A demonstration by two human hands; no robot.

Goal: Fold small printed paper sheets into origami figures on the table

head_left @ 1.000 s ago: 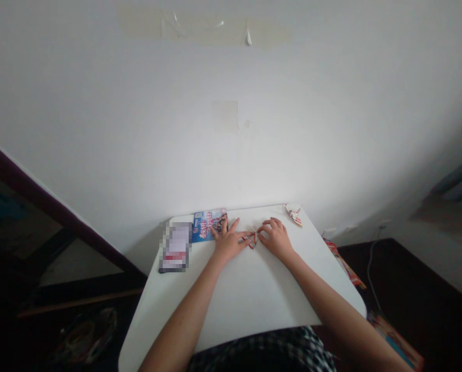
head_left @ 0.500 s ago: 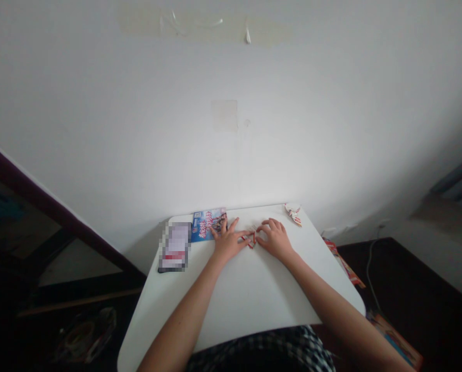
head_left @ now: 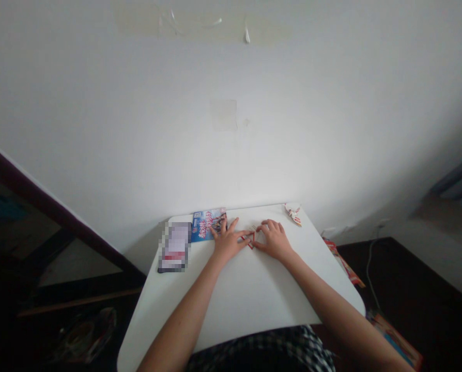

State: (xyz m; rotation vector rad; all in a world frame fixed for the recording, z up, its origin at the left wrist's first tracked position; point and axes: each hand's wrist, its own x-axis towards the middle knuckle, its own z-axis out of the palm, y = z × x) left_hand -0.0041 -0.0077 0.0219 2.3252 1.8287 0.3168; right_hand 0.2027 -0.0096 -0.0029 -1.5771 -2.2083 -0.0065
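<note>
A small folded piece of red-and-white paper (head_left: pixel 251 239) lies on the white table (head_left: pixel 250 294) near its far edge. My left hand (head_left: pixel 228 240) rests flat on the table with fingers spread, its fingertips pressing the paper's left side. My right hand (head_left: pixel 273 238) sits just right of it, fingers curled down onto the paper's right side. Both hands meet at the paper. Most of the paper is hidden under the fingers.
A blue printed leaflet (head_left: pixel 208 224) lies by my left hand at the table's far edge. A dark phone (head_left: pixel 174 247) is at the far left. A folded paper figure (head_left: pixel 293 213) sits at the far right corner. Colourful papers (head_left: pixel 343 263) lie on the floor right.
Both hands stay on the small paper. My right hand's fingers have shifted slightly leftward along it. Nothing else has moved.
</note>
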